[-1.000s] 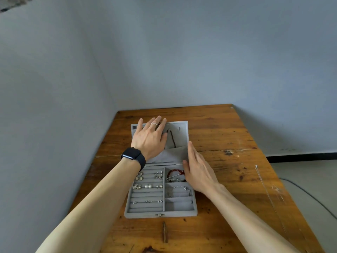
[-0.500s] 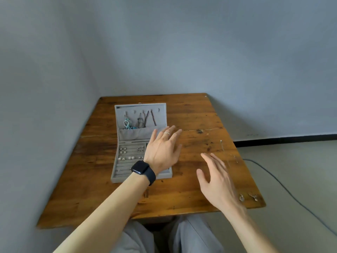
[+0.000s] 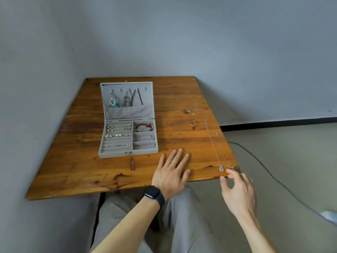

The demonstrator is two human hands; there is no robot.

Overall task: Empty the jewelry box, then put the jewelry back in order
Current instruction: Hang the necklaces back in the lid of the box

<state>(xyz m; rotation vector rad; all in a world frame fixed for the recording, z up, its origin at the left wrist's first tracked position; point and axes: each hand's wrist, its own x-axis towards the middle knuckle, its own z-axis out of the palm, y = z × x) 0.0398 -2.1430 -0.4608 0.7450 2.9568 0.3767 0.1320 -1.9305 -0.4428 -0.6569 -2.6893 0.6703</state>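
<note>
Across the whole upper half of the frame, grey wall; at the right and lower right, pale floor crossed by a dark cable. In the middle, a worn wooden surface, pushed into the corner of the wall; along the bottom centre, grey trousers under its near edge.

On the left half of the surface, the jewelry box, grey and open, lid tipped back toward the top of the frame; jewelry in most compartments.

Low centre, the left hand: lies flat at the near edge, just right of the box and apart from it; grip apart, fingers straight and spread, holding nothing. Lower right, the right hand: hangs off the near right corner of the surface; grip apart, fingers loosely spread, tips just short of the pendants, clasping nothing. On the left wrist, a black watch.

Along the right edge of the surface, outside the box, two thin chains stretched out: a necklace with a round pendant; beside it a fainter necklace.

Inside the lid, a blue-and-silver pendant and dark cords, hung above the pocket. In the box's upper right compartment, a red bracelet; just below, a silver bangle; in the left rows, pearl earrings.

On a left finger, a ring; below the box's clasp, a small brown piece, too small to tell.
</note>
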